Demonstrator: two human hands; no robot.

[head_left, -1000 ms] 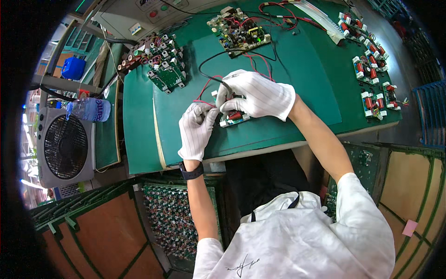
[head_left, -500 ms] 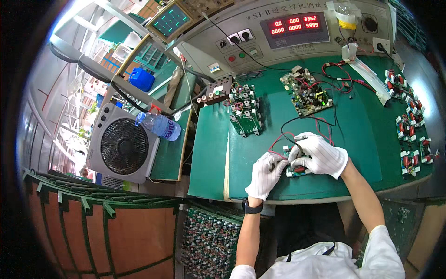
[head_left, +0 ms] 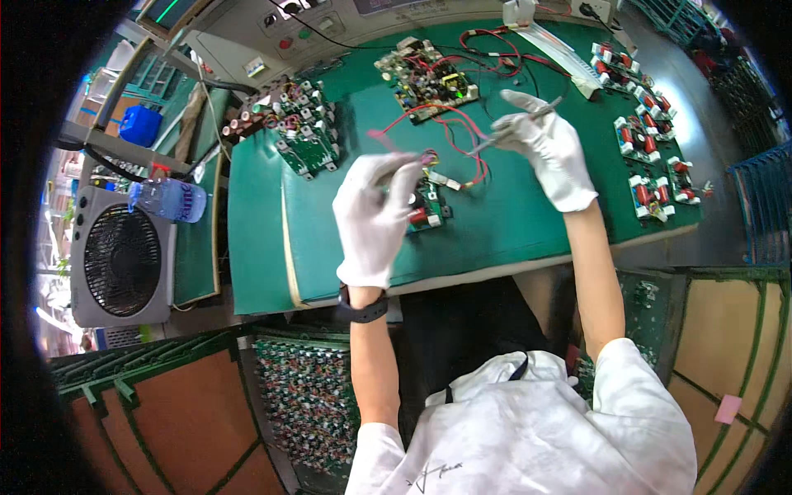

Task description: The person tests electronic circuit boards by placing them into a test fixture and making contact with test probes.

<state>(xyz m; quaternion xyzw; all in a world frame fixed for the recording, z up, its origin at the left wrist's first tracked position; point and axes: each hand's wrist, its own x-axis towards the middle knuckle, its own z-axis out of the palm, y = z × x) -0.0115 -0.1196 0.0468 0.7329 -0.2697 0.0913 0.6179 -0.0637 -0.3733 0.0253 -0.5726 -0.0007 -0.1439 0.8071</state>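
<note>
My left hand (head_left: 373, 216), in a white glove, has its fingers bent together over a small green circuit board (head_left: 436, 211) with red parts. A blurred red test lead (head_left: 381, 137) runs into its fingertips. Beside the hand, a white connector (head_left: 443, 180) and thin wires show at the board's far side. My gloved right hand (head_left: 546, 153) is raised to the right of that board. Thumb and fingers pinch a slim grey tool (head_left: 503, 137), too blurred to name exactly. My left hand covers part of the board.
A larger populated board (head_left: 425, 78) with a lit green spot lies at the back. Another board assembly (head_left: 307, 132) stands left. Several small boards (head_left: 652, 194) line the right edge. A water bottle (head_left: 169, 200) and fan (head_left: 122, 260) sit left; a bin of boards (head_left: 305, 404) is below.
Both hands were together at the small board; now they are apart, the right lifted away to the right with a slim tool. The whole view has shifted, with the bench higher and further left.
</note>
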